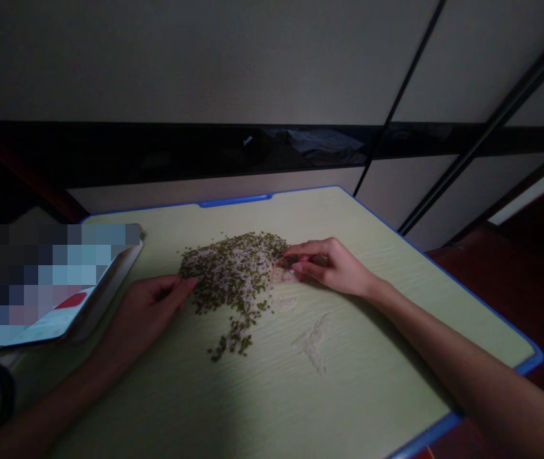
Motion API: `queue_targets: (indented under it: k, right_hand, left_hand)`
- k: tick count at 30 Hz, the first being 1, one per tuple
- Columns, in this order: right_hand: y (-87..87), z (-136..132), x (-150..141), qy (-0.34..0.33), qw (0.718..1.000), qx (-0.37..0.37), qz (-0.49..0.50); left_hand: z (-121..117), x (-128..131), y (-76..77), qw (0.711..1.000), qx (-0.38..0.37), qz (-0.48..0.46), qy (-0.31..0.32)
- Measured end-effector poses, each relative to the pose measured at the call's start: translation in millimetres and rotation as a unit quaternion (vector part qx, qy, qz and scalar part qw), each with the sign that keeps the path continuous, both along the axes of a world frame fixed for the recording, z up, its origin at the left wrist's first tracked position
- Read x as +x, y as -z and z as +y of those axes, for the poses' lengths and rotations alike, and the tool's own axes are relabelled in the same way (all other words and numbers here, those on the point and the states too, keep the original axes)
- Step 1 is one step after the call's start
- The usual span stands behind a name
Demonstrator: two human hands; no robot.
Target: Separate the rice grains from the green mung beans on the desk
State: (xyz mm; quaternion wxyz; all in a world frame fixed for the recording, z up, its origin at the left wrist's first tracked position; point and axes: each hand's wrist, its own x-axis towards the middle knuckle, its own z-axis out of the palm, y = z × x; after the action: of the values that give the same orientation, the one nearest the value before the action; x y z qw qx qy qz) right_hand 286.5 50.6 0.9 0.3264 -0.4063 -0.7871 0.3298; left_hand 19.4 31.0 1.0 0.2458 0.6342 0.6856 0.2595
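Mixed pile of green beans and pale grains (233,268), on desk (372,382); right hand (343,268) at its right edge, fingers curled, any pinch unclear; left hand (150,306) at its left edge, thumb and forefinger together; light, shallow touch probably scatters least

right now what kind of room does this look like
Probably a room in a home, perhaps a bedroom. Large pale panels with dark strips look like wardrobe doors, folded cloth shows behind them, and a small blue-edged table stands in front.
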Motion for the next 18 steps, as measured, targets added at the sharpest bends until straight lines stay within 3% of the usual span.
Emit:
queue_targets:
  k: [5, 12, 18]
  right_hand:
    - [-0.8, 1.1, 1.0, 0.028, 0.999, 0.019, -0.007]
    - [3.9, 3.2, -1.8, -0.022, 1.000, -0.001, 0.016]
    - [2.0, 0.7, -0.5, 0.000, 1.000, -0.017, 0.015]
  left_hand:
    - [0.5, -0.7, 0.6, 1.000, 0.000, 0.004, 0.000]
    - [0.2, -0.2, 0.2, 1.000, 0.010, 0.003, 0.000]
    - [0.7, -2.3, 1.5, 1.000, 0.017, 0.000, 0.005]
